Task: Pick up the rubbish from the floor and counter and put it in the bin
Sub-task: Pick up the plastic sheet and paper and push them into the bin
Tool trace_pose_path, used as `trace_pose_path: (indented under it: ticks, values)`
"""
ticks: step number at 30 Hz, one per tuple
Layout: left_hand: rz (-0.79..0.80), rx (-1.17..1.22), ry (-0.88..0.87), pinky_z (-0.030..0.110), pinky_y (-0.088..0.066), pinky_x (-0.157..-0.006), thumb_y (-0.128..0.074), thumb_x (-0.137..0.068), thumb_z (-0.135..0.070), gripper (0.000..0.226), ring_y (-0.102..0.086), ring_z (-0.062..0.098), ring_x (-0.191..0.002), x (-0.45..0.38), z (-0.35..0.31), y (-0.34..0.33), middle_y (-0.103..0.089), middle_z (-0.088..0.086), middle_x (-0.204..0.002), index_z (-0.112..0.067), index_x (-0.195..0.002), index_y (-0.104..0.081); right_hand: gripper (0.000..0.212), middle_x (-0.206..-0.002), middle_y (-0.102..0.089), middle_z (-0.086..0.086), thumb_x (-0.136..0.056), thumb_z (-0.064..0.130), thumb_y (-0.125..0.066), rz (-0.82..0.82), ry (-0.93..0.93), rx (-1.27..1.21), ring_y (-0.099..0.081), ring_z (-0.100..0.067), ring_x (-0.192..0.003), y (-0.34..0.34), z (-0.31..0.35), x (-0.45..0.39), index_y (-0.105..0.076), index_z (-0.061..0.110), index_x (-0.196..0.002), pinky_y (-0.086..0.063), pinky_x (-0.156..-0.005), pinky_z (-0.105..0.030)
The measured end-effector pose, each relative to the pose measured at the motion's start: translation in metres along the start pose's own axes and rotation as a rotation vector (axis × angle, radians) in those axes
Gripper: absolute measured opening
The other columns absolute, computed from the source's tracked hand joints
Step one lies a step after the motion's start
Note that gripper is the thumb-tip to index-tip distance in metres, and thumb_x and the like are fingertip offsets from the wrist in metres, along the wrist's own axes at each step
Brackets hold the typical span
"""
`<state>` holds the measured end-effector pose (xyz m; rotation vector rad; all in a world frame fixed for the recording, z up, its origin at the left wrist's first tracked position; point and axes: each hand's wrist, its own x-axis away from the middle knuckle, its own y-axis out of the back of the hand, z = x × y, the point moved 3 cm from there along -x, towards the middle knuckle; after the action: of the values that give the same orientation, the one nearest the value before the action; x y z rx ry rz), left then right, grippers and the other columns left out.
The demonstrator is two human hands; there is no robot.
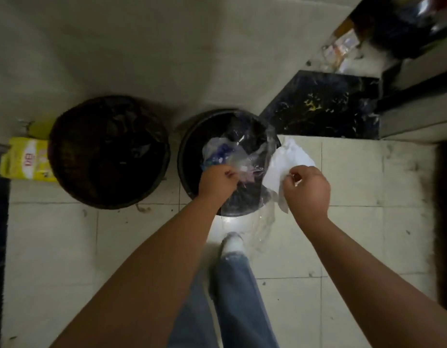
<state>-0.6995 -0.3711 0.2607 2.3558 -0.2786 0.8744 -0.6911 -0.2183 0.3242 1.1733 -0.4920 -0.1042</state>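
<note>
A round black bin (189, 149) stands on the tiled floor against the wall. My left hand (217, 180) is over its near rim, shut on clear plastic wrapping with blue print (222, 153) that hangs over the opening. Just right of the bin, my right hand (305, 189) is closed on a crumpled white paper (287, 159) and a strip of clear plastic (265, 222) trailing down toward the floor.
A second round dark bin (108, 151) sits to the left, with a yellow packet (24, 159) lying behind it. A black marbled counter corner (323, 106) juts in at the right, with clutter above it. My jeans leg and white-socked foot (232, 243) stand before the bin.
</note>
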Motion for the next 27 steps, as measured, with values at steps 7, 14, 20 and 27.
trace_pose_path:
  ticks: [7,14,20,27]
  values:
    - [-0.015,-0.477,0.044,0.039,-0.051,-0.088,-0.045,-0.097,-0.011,0.026,-0.061,0.034,-0.106,-0.084,0.034,-0.035,-0.066,0.020,-0.115,-0.004,-0.109,-0.067,0.016,-0.052,-0.065,-0.015,-0.054,-0.003,-0.068,-0.055,0.440,0.140,-0.061,-0.032,-0.043,-0.075,-0.030,-0.042,-0.072,0.000,-0.069,-0.052,-0.048,-0.031]
    - [0.046,-0.777,-0.119,0.039,-0.046,-0.089,-0.041,-0.099,-0.008,0.024,-0.058,0.034,-0.110,-0.175,0.065,-0.057,-0.061,0.019,-0.119,0.000,-0.109,-0.062,0.023,-0.095,-0.065,-0.018,-0.077,-0.001,-0.064,0.303,0.376,0.225,-0.063,-0.033,-0.086,-0.205,-0.020,-0.097,-0.065,-0.002,-0.099,-0.047,-0.062,-0.034]
    - [0.039,-0.821,-0.229,0.035,-0.045,-0.094,-0.045,-0.098,-0.011,0.032,-0.054,0.035,-0.115,-0.214,0.094,-0.065,-0.053,0.024,-0.130,0.001,-0.127,-0.052,0.032,-0.132,-0.053,-0.016,-0.094,0.007,-0.038,0.559,0.219,0.405,-0.044,-0.035,-0.125,-0.316,-0.038,-0.131,-0.056,0.003,-0.121,-0.029,-0.112,-0.050]
    - [0.127,-0.963,-0.478,0.042,-0.052,-0.089,-0.038,-0.088,-0.016,0.043,-0.058,0.043,-0.109,-0.163,0.075,-0.060,-0.061,0.031,-0.117,0.007,-0.116,-0.060,0.041,-0.136,-0.045,-0.016,-0.092,0.019,-0.047,0.591,0.114,0.304,-0.040,-0.032,-0.127,-0.269,-0.046,-0.104,-0.041,0.011,-0.132,-0.036,-0.105,-0.039]
